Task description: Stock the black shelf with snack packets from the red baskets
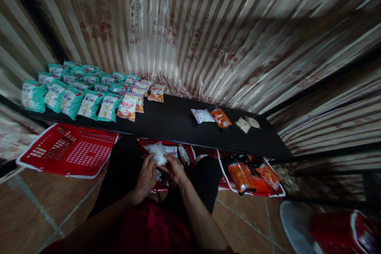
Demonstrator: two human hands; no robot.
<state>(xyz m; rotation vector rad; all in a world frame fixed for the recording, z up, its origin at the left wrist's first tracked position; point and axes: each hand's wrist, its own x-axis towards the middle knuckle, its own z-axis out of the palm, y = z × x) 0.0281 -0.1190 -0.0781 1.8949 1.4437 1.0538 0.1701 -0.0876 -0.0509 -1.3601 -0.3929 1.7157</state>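
Note:
Between my knees, my left hand point(147, 177) and my right hand point(176, 168) both grip a small whitish snack bag point(157, 153), one at each side. Its pale, silvery face is turned up, and its printing cannot be read. Below it, a red basket point(193, 154) between my legs holds several more snack bags, partly hidden by my hands. Just beyond, on the black bench point(175, 121), stand rows of teal snack bags point(70, 101) at the left. Several orange-and-white bags point(127, 106) with striped edges adjoin them.
Toward the bench's right lie a white bag point(203, 116), an orange packet point(220, 118) and two pale packets point(243, 125). Under it sit a red basket point(89, 152) at left and one with orange packets point(240, 176) at right. Striped curtains point(184, 24) hang close behind.

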